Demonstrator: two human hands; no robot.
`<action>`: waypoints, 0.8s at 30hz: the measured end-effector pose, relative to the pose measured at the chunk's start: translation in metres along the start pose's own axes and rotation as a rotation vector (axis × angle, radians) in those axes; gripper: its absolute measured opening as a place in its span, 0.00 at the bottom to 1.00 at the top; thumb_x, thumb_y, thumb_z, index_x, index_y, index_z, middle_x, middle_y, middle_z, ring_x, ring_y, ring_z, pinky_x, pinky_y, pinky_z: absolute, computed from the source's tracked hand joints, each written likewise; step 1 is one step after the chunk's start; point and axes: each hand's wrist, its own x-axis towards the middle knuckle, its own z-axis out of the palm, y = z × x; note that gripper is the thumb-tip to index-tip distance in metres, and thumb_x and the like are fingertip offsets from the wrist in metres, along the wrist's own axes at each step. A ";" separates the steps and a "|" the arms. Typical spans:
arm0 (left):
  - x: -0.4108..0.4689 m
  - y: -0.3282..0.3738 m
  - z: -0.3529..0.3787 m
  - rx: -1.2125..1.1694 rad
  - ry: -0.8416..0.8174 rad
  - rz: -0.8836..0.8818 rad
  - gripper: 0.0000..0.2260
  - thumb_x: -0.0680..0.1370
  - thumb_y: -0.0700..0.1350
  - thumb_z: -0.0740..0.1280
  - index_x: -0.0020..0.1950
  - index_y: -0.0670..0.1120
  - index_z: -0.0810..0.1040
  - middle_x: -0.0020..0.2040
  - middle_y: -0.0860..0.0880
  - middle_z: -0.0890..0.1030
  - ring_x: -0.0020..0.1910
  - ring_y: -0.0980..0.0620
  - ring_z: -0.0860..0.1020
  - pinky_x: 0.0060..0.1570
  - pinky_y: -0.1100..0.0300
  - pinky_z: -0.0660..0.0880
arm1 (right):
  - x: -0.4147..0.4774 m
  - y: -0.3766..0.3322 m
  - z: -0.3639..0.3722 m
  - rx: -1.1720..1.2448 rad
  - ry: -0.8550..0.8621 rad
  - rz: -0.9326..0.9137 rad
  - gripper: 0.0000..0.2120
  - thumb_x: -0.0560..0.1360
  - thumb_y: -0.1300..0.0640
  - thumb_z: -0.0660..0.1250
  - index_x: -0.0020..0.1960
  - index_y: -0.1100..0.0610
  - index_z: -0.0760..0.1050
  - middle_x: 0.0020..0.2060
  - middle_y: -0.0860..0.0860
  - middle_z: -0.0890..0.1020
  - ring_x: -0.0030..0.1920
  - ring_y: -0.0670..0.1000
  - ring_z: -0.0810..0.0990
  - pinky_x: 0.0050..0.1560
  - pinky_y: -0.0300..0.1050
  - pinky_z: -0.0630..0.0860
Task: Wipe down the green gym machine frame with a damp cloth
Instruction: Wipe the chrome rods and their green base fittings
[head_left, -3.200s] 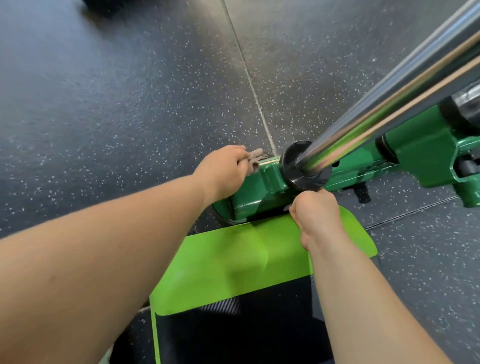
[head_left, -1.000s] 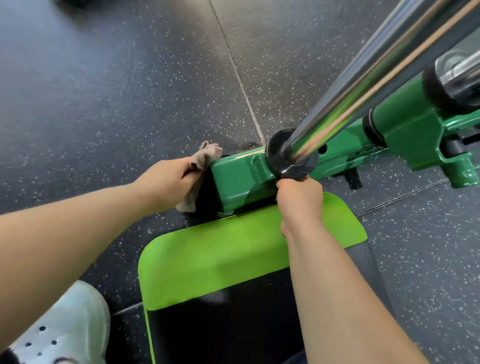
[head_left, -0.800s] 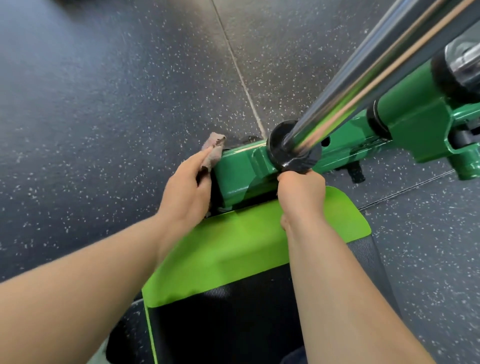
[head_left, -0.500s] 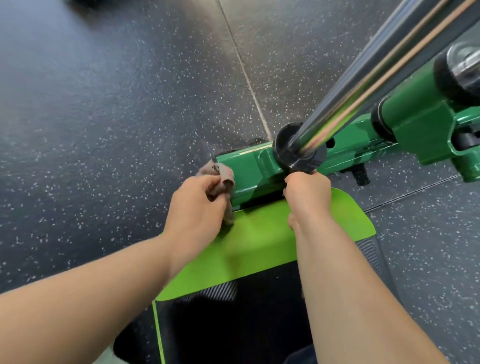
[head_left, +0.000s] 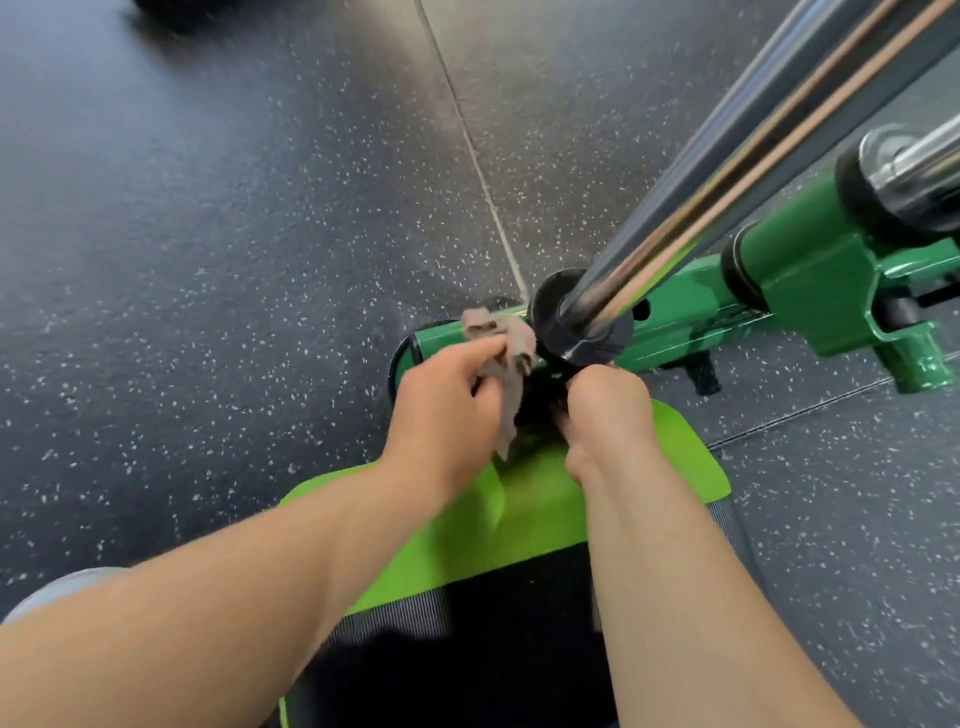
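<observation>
The green machine frame (head_left: 675, 322) lies low on the floor, running from centre to right. A black collar (head_left: 576, 338) sits on it where a chrome bar (head_left: 727, 171) rises to the upper right. My left hand (head_left: 447, 400) grips a crumpled grey-brown cloth (head_left: 511, 343) and holds it on the frame's left end, just left of the collar. My right hand (head_left: 608, 410) is curled against the frame's near side right below the collar. Its fingertips are hidden in the dark gap there. The two hands are almost touching.
A bright green pad (head_left: 545, 509) with a black mesh part lies under my forearms. A green carriage (head_left: 810, 275) with a second chrome bar stands at right. The frame's black foot (head_left: 704, 374) rests on dark speckled rubber floor (head_left: 208, 260). A pale shoe (head_left: 67, 587) shows at lower left.
My left hand has carried the cloth from the frame's end face up onto its top beside the collar. My right hand has stayed by the collar.
</observation>
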 end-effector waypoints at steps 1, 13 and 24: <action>0.020 0.001 -0.002 -0.035 0.075 -0.016 0.13 0.76 0.36 0.62 0.52 0.49 0.83 0.45 0.51 0.84 0.43 0.55 0.76 0.47 0.60 0.72 | 0.000 -0.003 -0.002 0.046 -0.009 0.017 0.15 0.79 0.69 0.55 0.38 0.53 0.65 0.36 0.50 0.70 0.47 0.54 0.72 0.56 0.56 0.76; 0.135 0.046 0.014 -0.153 -0.845 -0.430 0.39 0.63 0.68 0.55 0.66 0.47 0.76 0.67 0.43 0.76 0.60 0.38 0.76 0.67 0.42 0.61 | 0.005 -0.030 -0.006 0.483 0.121 -0.036 0.18 0.83 0.59 0.56 0.71 0.53 0.72 0.59 0.49 0.76 0.55 0.47 0.78 0.53 0.43 0.77; 0.114 0.027 -0.010 0.210 -0.686 -0.208 0.07 0.83 0.47 0.54 0.49 0.46 0.68 0.45 0.46 0.73 0.40 0.51 0.69 0.45 0.53 0.63 | -0.002 -0.025 0.005 0.428 0.148 -0.100 0.22 0.80 0.62 0.55 0.71 0.48 0.71 0.63 0.48 0.76 0.60 0.49 0.75 0.70 0.51 0.69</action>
